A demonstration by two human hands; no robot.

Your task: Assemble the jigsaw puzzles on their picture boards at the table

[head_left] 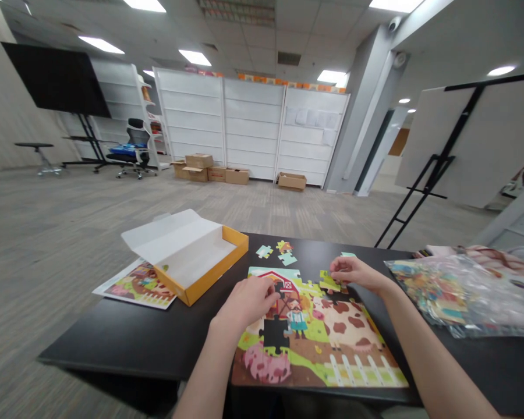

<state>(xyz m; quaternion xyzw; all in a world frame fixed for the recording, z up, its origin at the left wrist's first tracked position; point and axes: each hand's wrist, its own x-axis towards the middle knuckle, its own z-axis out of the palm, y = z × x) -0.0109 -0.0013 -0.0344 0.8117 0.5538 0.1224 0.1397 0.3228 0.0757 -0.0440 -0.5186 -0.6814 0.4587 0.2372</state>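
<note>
A partly assembled farm puzzle point(308, 349) lies on the black table point(157, 337), showing a barn, a farmer, a cow, a pig and a white fence. Dark gaps show left of the farmer and above the cow. My left hand point(255, 299) rests over the barn with its fingers curled; whether anything is under them is hidden. At the puzzle's upper right, my right hand point(353, 272) has its fingertips together at a green puzzle piece point(329, 280). Several loose pieces point(287, 257) lie beyond the puzzle's top edge, and another pale one sits behind my right hand.
An open yellow box point(216, 273) with a white lid stands at the left, partly over a printed reference picture point(142, 285). Clear plastic bags point(463, 291) with pieces lie at the right. An easel board point(458, 139) stands beyond the table.
</note>
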